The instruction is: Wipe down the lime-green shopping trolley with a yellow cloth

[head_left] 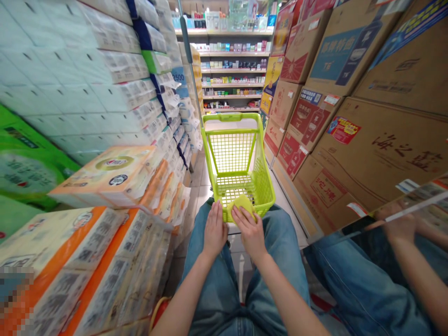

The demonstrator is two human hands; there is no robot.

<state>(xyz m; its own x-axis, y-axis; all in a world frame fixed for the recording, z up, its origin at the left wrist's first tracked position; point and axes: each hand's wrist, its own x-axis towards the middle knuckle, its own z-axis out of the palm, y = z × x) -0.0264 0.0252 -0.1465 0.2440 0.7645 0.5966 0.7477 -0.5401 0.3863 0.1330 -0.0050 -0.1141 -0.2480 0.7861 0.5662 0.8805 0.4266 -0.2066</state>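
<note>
A lime-green shopping basket (268, 179) with mesh walls stands in front of my knees, its handle (233, 117) at the far end. My left hand (215, 231) rests on the near left corner of the rim, fingers stretched out and holding nothing. Under the fingers of my right hand (249, 228) is a yellow cleaning cloth (244, 204), pressed over the near rim of the basket. The cloth covers part of that rim. Through the mesh, no goods show inside the basket.
Stacked tissue packs (101, 172) crowd the left side. Cardboard cartons (385, 144) rise on the right, above a mirror-like panel (350, 275) reflecting jeans and arms. Shelves of small boxed goods (233, 70) close the far end of the tiled aisle.
</note>
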